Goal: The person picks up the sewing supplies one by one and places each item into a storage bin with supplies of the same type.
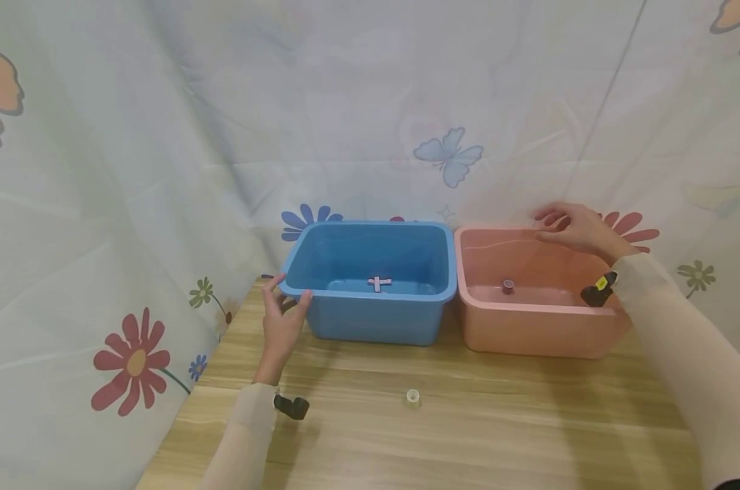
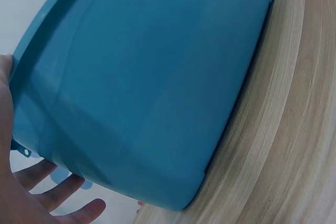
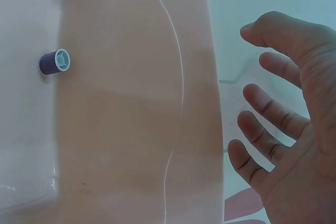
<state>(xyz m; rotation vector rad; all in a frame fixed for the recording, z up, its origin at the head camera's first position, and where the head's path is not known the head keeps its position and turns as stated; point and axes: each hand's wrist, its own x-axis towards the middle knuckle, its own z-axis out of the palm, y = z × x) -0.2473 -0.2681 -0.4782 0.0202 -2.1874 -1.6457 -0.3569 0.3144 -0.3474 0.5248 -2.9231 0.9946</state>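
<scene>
At its front left corner, my left hand (image 1: pixel 281 329) grips the blue plastic bin (image 1: pixel 376 320), thumb on the front rim and fingers around the side. The left wrist view shows the fingertips against the outer wall. A small pale pink cross-shaped piece (image 1: pixel 379 282) lies inside this bin. Over the back rim of the pink bin (image 1: pixel 535 330) hovers my right hand (image 1: pixel 575 228), fingers loosely bent with nothing in them. A spool of purple thread (image 3: pixel 54 62) is on the pink bin's floor, by the back wall.
The two bins stand side by side at the back of the wooden table (image 1: pixel 468 435). A small pale spool (image 1: pixel 413 397) stands on the table in front of them. Behind hangs a white curtain (image 1: pixel 358 102) with flowers and butterflies.
</scene>
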